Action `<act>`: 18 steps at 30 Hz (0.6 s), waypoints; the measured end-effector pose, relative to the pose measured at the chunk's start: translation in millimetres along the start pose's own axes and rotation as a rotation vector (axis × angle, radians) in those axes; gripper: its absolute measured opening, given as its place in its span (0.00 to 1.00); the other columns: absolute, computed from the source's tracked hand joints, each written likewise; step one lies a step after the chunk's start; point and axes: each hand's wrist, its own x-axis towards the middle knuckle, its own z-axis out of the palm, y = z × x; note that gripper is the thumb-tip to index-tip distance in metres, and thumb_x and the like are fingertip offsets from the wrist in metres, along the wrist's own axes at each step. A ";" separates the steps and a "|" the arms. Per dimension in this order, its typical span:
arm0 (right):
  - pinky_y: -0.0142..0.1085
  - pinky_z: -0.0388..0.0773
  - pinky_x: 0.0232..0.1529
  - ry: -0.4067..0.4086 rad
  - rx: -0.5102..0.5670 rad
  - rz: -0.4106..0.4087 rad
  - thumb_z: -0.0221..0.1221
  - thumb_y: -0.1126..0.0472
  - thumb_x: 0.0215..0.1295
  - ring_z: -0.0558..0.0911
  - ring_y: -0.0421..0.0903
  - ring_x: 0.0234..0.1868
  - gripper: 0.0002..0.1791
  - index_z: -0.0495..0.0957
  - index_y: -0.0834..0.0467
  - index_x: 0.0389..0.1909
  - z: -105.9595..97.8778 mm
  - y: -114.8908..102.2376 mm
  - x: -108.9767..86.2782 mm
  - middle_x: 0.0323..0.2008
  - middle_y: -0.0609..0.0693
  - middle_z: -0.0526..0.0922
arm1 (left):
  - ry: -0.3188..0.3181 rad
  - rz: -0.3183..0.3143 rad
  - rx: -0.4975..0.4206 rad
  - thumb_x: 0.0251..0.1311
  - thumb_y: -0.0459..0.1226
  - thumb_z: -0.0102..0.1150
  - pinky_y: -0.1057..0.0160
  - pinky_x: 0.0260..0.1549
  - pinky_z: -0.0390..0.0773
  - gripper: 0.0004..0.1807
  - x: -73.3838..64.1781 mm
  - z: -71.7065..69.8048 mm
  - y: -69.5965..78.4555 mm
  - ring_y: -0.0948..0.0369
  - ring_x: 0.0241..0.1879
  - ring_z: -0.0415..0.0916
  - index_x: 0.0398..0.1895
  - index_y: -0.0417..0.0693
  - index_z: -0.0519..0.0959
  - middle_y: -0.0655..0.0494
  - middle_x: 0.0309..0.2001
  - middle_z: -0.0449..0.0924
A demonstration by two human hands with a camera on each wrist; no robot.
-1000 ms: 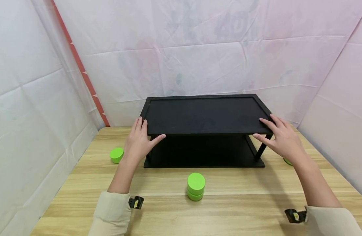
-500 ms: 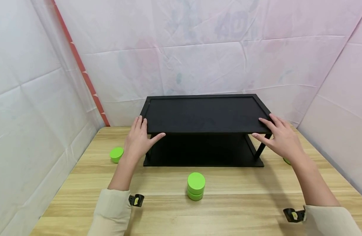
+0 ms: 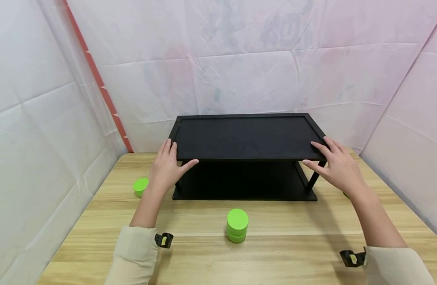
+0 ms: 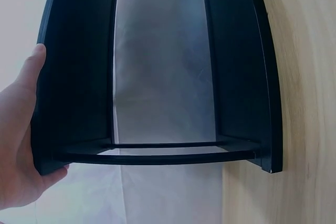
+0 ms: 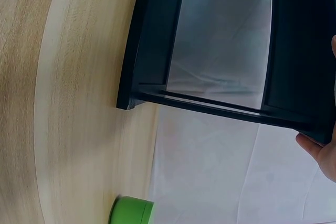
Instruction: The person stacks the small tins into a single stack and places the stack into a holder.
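Observation:
A black two-tier shelf [image 3: 247,136] with a rimmed top panel and thin corner posts stands on the wooden table. My left hand [image 3: 166,168] holds its top panel at the front left corner, thumb along the front edge and fingers at the side. The left wrist view shows that left hand [image 4: 21,145] with a fingertip past the panel's side edge. My right hand [image 3: 341,168] holds the opposite front corner, one finger lying over the top. In the right wrist view only part of the right hand [image 5: 328,156] shows at the panel's corner.
A green cylinder [image 3: 237,223] with a groove round it stands before the shelf. Another green cylinder [image 3: 141,186] is left of the left wrist. A third green cylinder [image 5: 131,211] is mostly hidden behind the right arm in the head view. White sheeting [image 3: 240,79] hangs behind and at both sides.
The shelf has slid slightly away from me, toward the back sheeting, with both hands moving along on its corners. The green cylinders have stayed in place.

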 end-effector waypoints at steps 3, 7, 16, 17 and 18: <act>0.65 0.52 0.54 -0.010 0.003 0.005 0.58 0.39 0.57 0.54 0.69 0.61 0.38 0.65 0.60 0.62 0.6 -0.3 1.0 0.64 0.69 0.55 | -0.003 0.001 -0.001 0.52 0.69 0.44 0.50 0.63 0.48 0.55 0.8 -0.3 -0.8 0.49 0.68 0.39 0.67 0.32 0.53 0.39 0.69 0.45; 0.64 0.51 0.55 -0.017 0.003 0.008 0.57 0.38 0.57 0.53 0.70 0.61 0.39 0.65 0.60 0.62 2.3 0.4 2.8 0.64 0.69 0.55 | -0.008 -0.001 0.001 0.52 0.69 0.45 0.49 0.63 0.48 0.55 2.0 -0.3 -2.1 0.48 0.68 0.39 0.67 0.32 0.53 0.38 0.69 0.45; 0.64 0.51 0.55 -0.007 0.005 -0.005 0.57 0.38 0.57 0.54 0.70 0.61 0.39 0.65 0.61 0.62 4.9 0.1 7.2 0.63 0.69 0.55 | 0.004 -0.001 -0.011 0.51 0.69 0.45 0.48 0.63 0.49 0.55 4.6 0.6 -5.6 0.48 0.68 0.40 0.67 0.32 0.53 0.38 0.69 0.46; 0.64 0.52 0.55 -0.005 0.005 -0.007 0.57 0.39 0.57 0.54 0.70 0.61 0.39 0.65 0.61 0.62 5.3 0.1 7.6 0.63 0.69 0.56 | 0.004 -0.002 -0.013 0.51 0.69 0.45 0.48 0.62 0.49 0.55 4.9 0.7 -5.9 0.48 0.68 0.40 0.67 0.32 0.53 0.38 0.69 0.46; 0.64 0.52 0.55 -0.003 0.005 -0.008 0.57 0.39 0.57 0.54 0.70 0.61 0.39 0.65 0.61 0.61 5.5 -0.1 7.8 0.63 0.70 0.56 | 0.003 -0.004 -0.016 0.51 0.69 0.45 0.48 0.62 0.49 0.55 5.1 0.7 -6.0 0.48 0.68 0.40 0.67 0.32 0.53 0.38 0.69 0.46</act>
